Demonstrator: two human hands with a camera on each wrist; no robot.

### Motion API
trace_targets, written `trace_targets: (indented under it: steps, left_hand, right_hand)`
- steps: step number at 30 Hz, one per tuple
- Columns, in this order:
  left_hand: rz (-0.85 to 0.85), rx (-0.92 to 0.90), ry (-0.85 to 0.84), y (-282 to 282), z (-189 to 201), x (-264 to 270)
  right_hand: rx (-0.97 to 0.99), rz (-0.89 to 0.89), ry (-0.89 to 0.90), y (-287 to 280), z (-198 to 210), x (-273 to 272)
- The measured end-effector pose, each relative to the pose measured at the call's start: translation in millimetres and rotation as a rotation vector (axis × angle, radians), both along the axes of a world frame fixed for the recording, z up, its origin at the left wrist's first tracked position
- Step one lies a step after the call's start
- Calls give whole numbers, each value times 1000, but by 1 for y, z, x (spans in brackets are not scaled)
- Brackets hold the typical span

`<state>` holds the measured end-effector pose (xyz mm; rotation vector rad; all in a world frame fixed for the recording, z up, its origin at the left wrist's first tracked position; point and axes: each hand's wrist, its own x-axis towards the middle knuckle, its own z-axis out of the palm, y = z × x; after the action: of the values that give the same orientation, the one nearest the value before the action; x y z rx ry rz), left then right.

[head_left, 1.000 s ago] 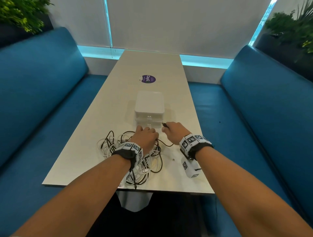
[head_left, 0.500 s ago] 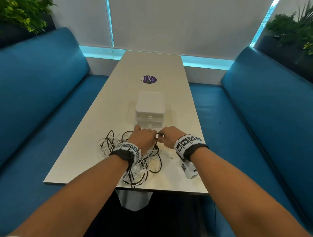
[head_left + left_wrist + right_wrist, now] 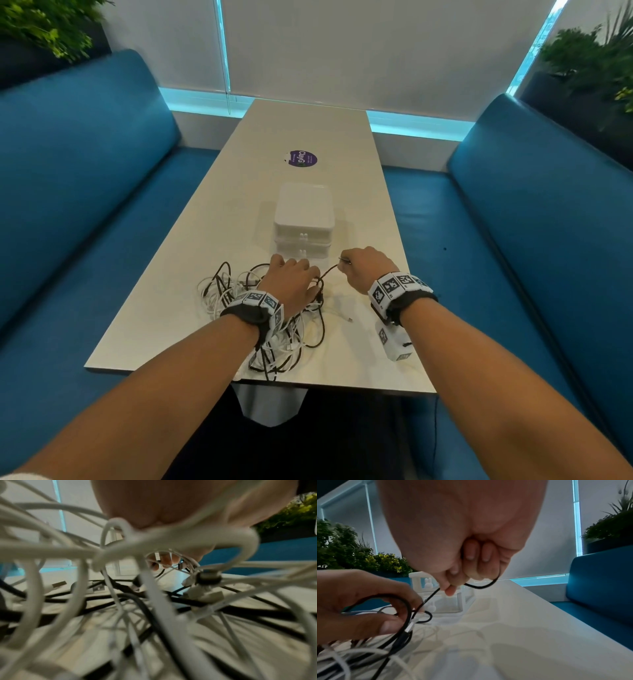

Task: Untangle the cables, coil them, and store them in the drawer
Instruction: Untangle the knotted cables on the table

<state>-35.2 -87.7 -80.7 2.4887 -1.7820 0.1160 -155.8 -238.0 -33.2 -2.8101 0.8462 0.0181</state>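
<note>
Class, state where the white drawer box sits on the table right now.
In the head view, the white drawer box stands mid-table, just beyond both hands and the cable tangle, before the purple sticker.

Both our bare forearms reach forward side by side, each wrist wrapped in a black band set with white, black-patterned marker tiles. Our left hand (image 3: 291, 284) lies palm down and low, knuckles up, its fingers (image 3: 368, 615) curled around a thin black cord (image 3: 406, 616). Our right hand (image 3: 364, 267) sits just to its right and slightly higher, closed into a loose fist, thumb and fingers (image 3: 471, 561) pinching the same thin black cord, which runs taut between our two hands.
</note>
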Motion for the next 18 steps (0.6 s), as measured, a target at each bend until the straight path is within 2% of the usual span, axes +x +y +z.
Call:
trace_targets:
  steps: [4,7,8,12,15,18]
  left_hand:
    - [4,-145,193,-1,12,3]
    - [-40,-303,156,-5,26,-6]
    - [-45,-298,121,-7,29,-11]
    - [85,16,90,-13,17,-24]
    - [200,76,162,-13,6,-22]
    - [236,195,126,-11,5,-22]
  right_hand:
    - [38,-36,-44,-3,-2,-1]
    - [53,-39,-50,0,-2,2]
    - [53,-37,-57,1,-1,3]
    - [85,-37,-83,1,6,5]
    - [78,-48,-93,2,10,4]
    - [37,-98,-100,0,8,-1]
